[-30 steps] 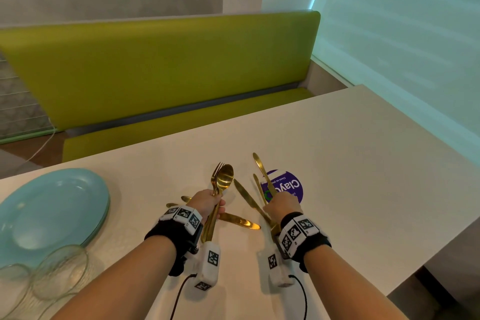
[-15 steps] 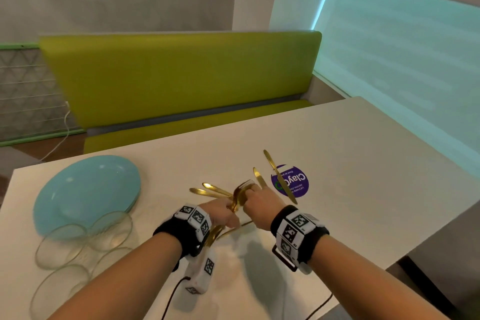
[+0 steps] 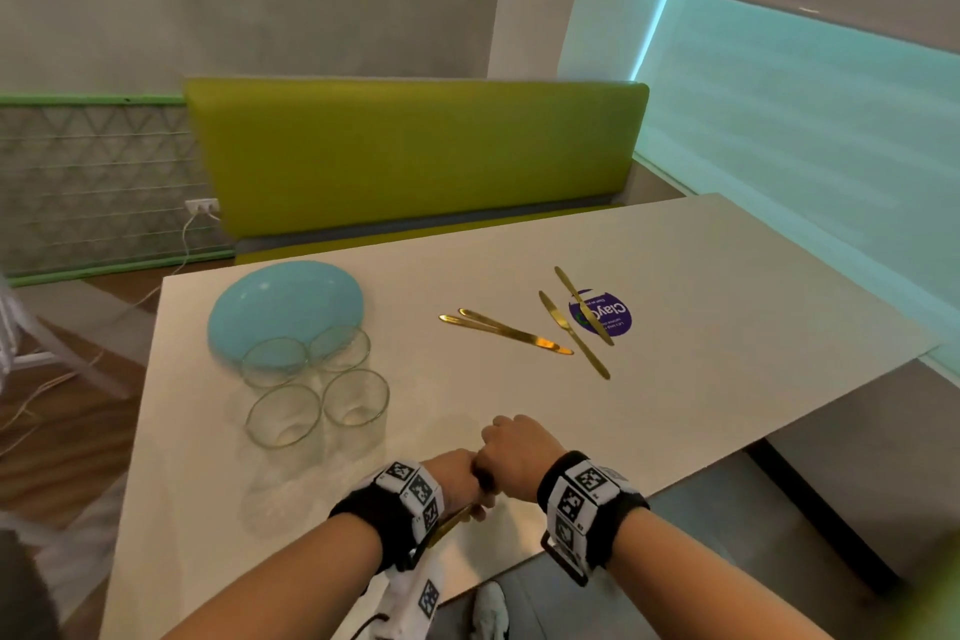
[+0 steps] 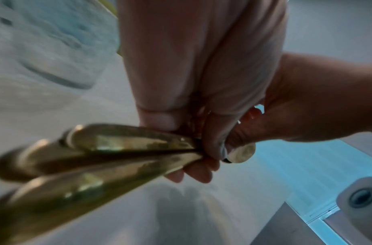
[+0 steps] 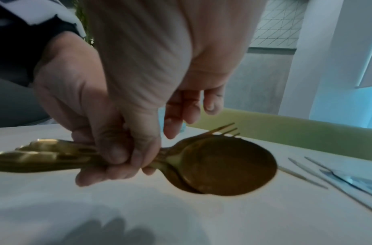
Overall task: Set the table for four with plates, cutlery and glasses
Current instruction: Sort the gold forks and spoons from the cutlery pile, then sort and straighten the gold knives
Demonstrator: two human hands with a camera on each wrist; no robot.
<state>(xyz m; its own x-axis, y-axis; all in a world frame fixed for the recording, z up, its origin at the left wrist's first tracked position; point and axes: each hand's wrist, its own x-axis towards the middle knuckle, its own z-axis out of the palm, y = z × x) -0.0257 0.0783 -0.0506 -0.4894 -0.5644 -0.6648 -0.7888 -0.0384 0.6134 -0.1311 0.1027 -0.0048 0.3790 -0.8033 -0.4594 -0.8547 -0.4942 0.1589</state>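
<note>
My left hand (image 3: 460,481) grips a bundle of gold spoons and forks (image 5: 212,164) by the handles, low over the table's front edge. My right hand (image 3: 519,452) is pressed against it, thumb and a finger pinching the bundle's neck (image 5: 158,154). In the head view only one handle tip (image 3: 452,522) shows. Two gold knives (image 3: 506,334) lie crossed mid-table, two more (image 3: 574,330) beside a purple sticker (image 3: 613,320). A stack of light blue plates (image 3: 285,304) sits at the back left, several empty glasses (image 3: 317,379) in front of it.
The white table (image 3: 727,327) runs to the right, bare past the sticker. A green bench (image 3: 415,156) stands behind the table's far edge. A window with a blind fills the right side. The floor drops away just past the front edge near my wrists.
Both hands have drawn back from the middle to the front edge, carrying the spoons and forks. The knives now lie alone on the table.
</note>
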